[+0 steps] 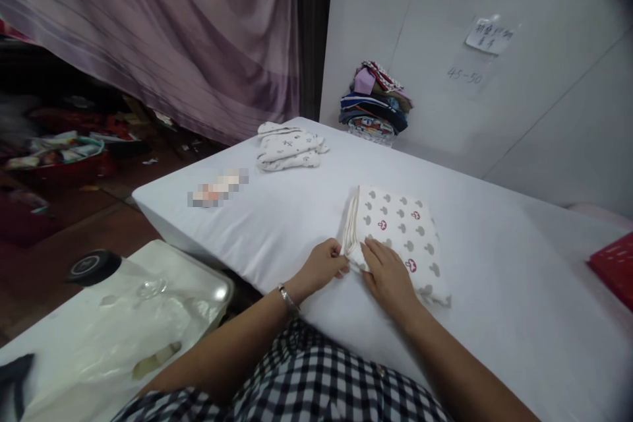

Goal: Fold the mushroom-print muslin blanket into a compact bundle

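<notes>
A white folded cloth (395, 217) with grey and red mushroom prints lies on the white-covered table in front of me. Its layered folds show along the left edge. My left hand (326, 260) is closed at the near left corner, fingers curled and pinching the cloth's edge. On top of that same corner rests my right hand (388, 273), its fingers stretched out over the fabric. Its thumb lies near the turned edge. Farther back, a second white cloth (289, 147) with small dark prints sits loosely folded.
The white-covered table (297, 211) reaches back to a grey wall. A stack of folded fabrics (376, 102) stands at its far edge. At right is a red item (613, 270). To my left, a white surface holds a clear plastic bag (123, 330) and a black round object (93, 267).
</notes>
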Demonstrator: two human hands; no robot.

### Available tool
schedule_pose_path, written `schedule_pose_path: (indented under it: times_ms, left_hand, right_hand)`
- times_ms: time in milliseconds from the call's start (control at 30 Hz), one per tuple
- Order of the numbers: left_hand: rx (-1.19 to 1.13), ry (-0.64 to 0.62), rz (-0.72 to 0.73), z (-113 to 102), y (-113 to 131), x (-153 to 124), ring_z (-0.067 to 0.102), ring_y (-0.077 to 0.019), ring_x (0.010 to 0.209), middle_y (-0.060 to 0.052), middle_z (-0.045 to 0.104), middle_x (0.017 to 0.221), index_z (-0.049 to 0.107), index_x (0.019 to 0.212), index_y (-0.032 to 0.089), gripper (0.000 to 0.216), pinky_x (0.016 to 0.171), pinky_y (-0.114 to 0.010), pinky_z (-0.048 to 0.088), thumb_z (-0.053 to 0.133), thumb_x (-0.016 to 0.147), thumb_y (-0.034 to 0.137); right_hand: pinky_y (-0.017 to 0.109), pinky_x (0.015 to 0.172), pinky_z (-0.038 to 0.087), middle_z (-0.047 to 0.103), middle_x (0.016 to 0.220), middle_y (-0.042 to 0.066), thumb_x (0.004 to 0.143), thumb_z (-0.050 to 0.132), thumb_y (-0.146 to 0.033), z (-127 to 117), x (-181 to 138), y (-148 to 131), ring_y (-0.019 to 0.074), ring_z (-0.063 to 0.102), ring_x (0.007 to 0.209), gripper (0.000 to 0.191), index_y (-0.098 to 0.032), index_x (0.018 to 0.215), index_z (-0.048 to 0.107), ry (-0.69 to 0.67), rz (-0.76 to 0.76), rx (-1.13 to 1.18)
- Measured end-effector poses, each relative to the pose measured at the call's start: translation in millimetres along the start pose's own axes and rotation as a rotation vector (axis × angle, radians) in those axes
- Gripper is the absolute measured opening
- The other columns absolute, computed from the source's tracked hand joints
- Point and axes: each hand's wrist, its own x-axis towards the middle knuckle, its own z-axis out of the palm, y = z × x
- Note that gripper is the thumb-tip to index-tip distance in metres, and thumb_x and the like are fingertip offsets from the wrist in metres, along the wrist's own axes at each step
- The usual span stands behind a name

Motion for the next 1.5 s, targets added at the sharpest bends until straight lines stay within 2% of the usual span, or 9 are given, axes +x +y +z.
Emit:
schedule_pose_path:
  times_ms: [300,400,467,533,667,833,1000,1300,1500]
  left_hand:
    - [-0.019,0.139,0.059,-9,-2,3,0.053,-0.0109,0.052,0.004,0.052,0.056,0.045,0.069,0.019,0.013,0.051,-0.023,0.045,0.057,0.066,0.022]
    - [0.179,0.235,0.227,-18,1,1,0.059,-0.015,0.072,-0.002,0.061,0.076,0.051,0.081,0.019,0.011,0.065,-0.028,0.05,0.052,0.071,0.022]
    - [0.392,0.181,0.424,-22,2,-2,0.056,-0.0189,0.1,-0.006,0.061,0.106,0.053,0.103,0.02,0.033,0.085,-0.034,0.048,0.05,0.07,0.016]
    - [0.624,0.032,0.605,-24,3,-5,0.041,-0.0202,0.124,-0.008,0.047,0.132,0.044,0.124,0.021,0.059,0.103,-0.038,0.036,0.047,0.066,0.007]
    - [0.974,-0.167,0.766,-27,3,-2,0.019,-0.0207,0.137,-0.006,0.027,0.147,0.03,0.138,0.022,0.081,0.111,-0.044,0.021,0.043,0.061,0.0]
    - [1.157,-0.259,0.931,-37,11,13,0.014,-0.0224,0.138,-0.005,0.023,0.149,0.029,0.139,0.023,0.077,0.113,-0.046,0.013,0.045,0.067,0.001]
    - [1.214,-0.359,1.096,-44,17,26,0.024,-0.0188,0.136,-0.005,0.038,0.142,0.03,0.138,0.023,0.073,0.113,-0.044,0.014,0.039,0.07,-0.002]
    - [1.173,-0.224,1.22,-43,7,33,0.035,-0.0214,0.129,-0.01,0.051,0.13,0.033,0.133,0.016,0.065,0.11,-0.048,0.023,0.042,0.071,0.003]
    - [0.922,-0.1,1.177,-37,39,40,0.041,-0.0206,0.124,-0.01,0.051,0.127,0.03,0.132,0.017,0.057,0.11,-0.05,0.025,0.04,0.077,0.007]
  right_hand:
    - [0.047,0.101,0.035,0.043,0.136,0.018,0.079,0.048,-0.019,2,-3,0,0.0297,0.036,0.126,0.053,-0.01,0.131,0.044,0.014,-0.048,-0.003]
    - [0.049,0.1,0.034,0.041,0.137,0.018,0.081,0.049,-0.023,4,-2,-3,0.031,0.034,0.127,0.052,-0.011,0.131,0.044,0.014,-0.054,-0.016]
    - [0.049,0.101,0.034,0.04,0.138,0.018,0.081,0.05,-0.024,2,-1,-5,0.031,0.034,0.127,0.053,-0.01,0.132,0.044,0.01,-0.053,-0.013]
    - [0.048,0.102,0.033,0.04,0.138,0.018,0.08,0.05,-0.023,-4,-2,-5,0.0296,0.035,0.128,0.056,-0.01,0.134,0.041,-0.005,-0.066,0.007]
    - [0.05,0.107,0.027,0.037,0.141,0.014,0.084,0.046,-0.021,-29,-22,13,0.0258,0.03,0.132,0.056,-0.013,0.138,0.034,0.009,-0.119,0.019]
    - [0.052,0.106,0.027,0.025,0.148,0.009,0.082,0.044,-0.013,-48,-76,59,0.0256,0.022,0.135,0.065,-0.021,0.143,0.024,0.013,-0.013,-0.038]
    - [0.045,0.106,0.033,0.013,0.151,0.005,0.074,0.04,-0.003,-39,-109,82,0.024,0.017,0.137,0.079,-0.025,0.146,0.015,-0.031,0.069,0.027]
    - [0.043,0.108,0.031,0.015,0.151,0.005,0.081,0.041,-0.009,-29,-104,107,0.0243,0.017,0.137,0.074,-0.023,0.147,0.01,0.022,-0.04,0.079]
    - [0.047,0.108,0.029,0.026,0.147,0.006,0.086,0.051,-0.031,-32,-93,107,0.0265,0.021,0.135,0.064,-0.027,0.143,0.023,0.114,0.02,0.336]
